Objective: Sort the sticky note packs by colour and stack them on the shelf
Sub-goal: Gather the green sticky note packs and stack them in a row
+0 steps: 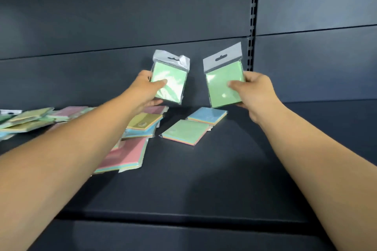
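My left hand (145,90) grips a green sticky note pack (172,81) in clear wrap, held upright above the dark shelf (204,179). My right hand (256,92) grips a second green pack (222,81) with a grey hang tab, also upright and a little to the right. The two packs are apart, side by side. Below them on the shelf lie a blue-topped pack (207,115) and a green-topped pack (185,131). A yellow-topped pack (143,121) and a pink-topped pack (127,154) lie under my left forearm.
Several more packs in pink, green and yellow (30,120) are scattered along the shelf's left side. A dark back panel (122,26) rises behind, with a slotted upright (253,26) at the right. The shelf's front edge (183,217) runs below my arms.
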The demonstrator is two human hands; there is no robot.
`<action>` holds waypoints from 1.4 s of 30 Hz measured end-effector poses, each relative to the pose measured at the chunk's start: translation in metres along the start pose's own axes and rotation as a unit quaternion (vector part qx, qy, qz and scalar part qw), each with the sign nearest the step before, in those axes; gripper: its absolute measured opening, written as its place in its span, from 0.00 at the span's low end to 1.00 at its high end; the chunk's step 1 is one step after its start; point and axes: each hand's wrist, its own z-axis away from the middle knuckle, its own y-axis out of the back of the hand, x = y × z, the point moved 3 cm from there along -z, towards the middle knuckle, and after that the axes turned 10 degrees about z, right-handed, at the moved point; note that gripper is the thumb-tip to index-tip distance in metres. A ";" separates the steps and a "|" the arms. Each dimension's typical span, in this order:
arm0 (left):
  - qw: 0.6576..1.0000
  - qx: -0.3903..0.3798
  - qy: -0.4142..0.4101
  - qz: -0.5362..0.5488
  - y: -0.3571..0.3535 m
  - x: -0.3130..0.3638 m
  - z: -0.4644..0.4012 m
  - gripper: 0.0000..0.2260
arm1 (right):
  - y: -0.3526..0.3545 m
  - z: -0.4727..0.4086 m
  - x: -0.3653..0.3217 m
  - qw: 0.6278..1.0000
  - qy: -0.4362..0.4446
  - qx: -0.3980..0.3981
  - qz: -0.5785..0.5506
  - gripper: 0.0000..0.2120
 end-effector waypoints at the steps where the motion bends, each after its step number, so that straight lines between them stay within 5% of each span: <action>1: 0.999 0.011 0.003 0.042 0.009 0.004 0.011 0.08 | -0.001 0.004 -0.003 1.000 0.012 -0.003 0.002 0.06; 7: 0.988 0.028 0.022 0.149 0.065 0.007 0.083 0.05 | -0.013 0.046 -0.029 0.992 0.062 -0.072 -0.080 0.11; 13: 0.985 0.036 0.012 0.167 0.133 0.006 0.138 0.03 | -0.065 0.116 -0.065 0.984 0.136 -0.111 -0.041 0.14; 24: 0.987 0.113 0.007 0.113 0.358 0.004 0.231 0.03 | -0.235 0.266 -0.138 0.965 0.041 -0.134 -0.221 0.12; 42: 0.980 0.180 0.003 0.084 0.586 -0.030 0.216 0.06 | -0.451 0.303 -0.196 0.973 0.052 -0.170 -0.147 0.11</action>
